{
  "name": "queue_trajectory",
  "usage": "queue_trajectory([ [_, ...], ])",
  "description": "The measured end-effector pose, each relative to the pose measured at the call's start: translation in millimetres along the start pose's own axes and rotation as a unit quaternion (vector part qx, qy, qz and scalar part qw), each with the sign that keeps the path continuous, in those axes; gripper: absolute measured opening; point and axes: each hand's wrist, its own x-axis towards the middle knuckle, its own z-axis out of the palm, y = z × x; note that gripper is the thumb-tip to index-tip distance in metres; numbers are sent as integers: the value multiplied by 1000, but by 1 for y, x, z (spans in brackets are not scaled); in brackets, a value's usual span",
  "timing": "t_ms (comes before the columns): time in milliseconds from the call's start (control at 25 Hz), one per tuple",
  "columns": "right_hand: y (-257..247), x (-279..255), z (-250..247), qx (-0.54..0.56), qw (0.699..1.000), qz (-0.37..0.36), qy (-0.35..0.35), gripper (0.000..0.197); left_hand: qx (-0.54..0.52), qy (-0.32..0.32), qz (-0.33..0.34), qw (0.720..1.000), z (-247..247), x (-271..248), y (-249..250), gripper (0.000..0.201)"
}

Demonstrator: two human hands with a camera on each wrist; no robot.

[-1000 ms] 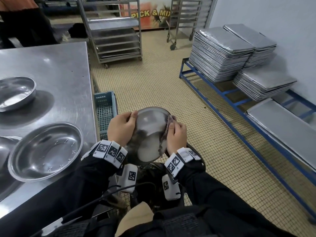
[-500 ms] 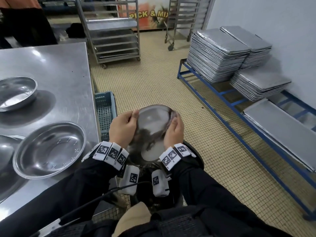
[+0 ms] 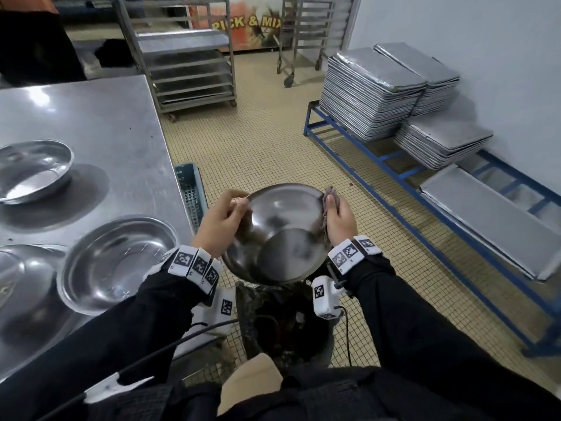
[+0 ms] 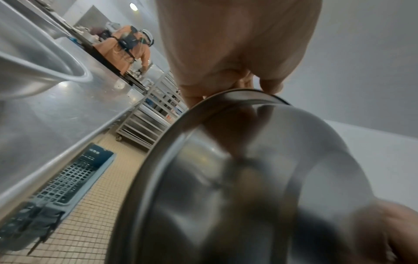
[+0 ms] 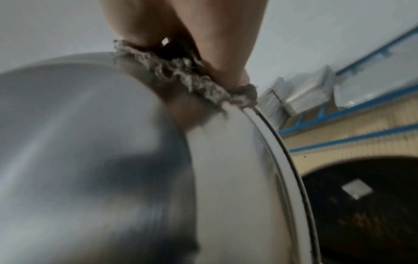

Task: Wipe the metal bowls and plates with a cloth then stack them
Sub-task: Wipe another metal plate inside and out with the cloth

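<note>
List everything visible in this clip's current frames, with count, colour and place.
held bowl: one, steel, in both hands above the bin
cloth: one, grey, at the held bowl's right rim
table bowls: three, steel, on the table, the nearest-left one cut off
table: one, steel, left
crate: one, blue-grey, on the floor by the table
bin: one, dark, under the held bowl
tray stacks: several, silver, on the blue rack
blue rack: one, right wall
trolleys: two, steel, far end
left hand: grips the bowl's left rim
right hand: pinches the cloth on the rim
</note>
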Motion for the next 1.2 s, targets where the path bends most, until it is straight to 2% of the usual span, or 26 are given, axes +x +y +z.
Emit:
queue_trajectory([
  [120,-8,4,1,-68,996,-48,-21,33,11,-10,21,1000,7,-2,5,25],
  [280,-8,6,2,-97,991,-94,-15,32,39,5,52,998,16,0,4,28],
  [400,-8,-1,12,-82,992,-98,1,29,17,26,38,999,18,1,2,34],
  [520,-10,-9,21,-62,994,-79,33,37,72,48,29,996,16,8,3,41],
  [600,-10,-18,27,-56,993,-67,82,42,101,65,23,993,15,10,4,45],
  [680,-11,-30,37,-47,979,-145,138,38,96,86,14,992,15,11,8,46],
  [760,-10,-39,53,-92,955,-255,123,37,76,105,13,992,13,10,13,49],
  [800,-9,-39,60,-120,949,-272,109,40,64,109,17,992,12,10,14,50],
  [840,-11,-36,63,-128,953,-253,106,43,50,111,22,992,12,10,13,50],
  [960,-10,-18,54,-64,983,-100,141,38,-46,119,1,992,10,6,9,44],
  [1040,0,-14,41,-70,988,-24,139,37,-93,137,-15,986,8,5,7,40],
  [1120,7,-24,36,-75,989,-24,129,37,-92,143,-10,985,7,6,9,39],
  [1200,5,-43,42,-63,986,-113,102,41,-67,146,0,987,7,7,12,42],
])
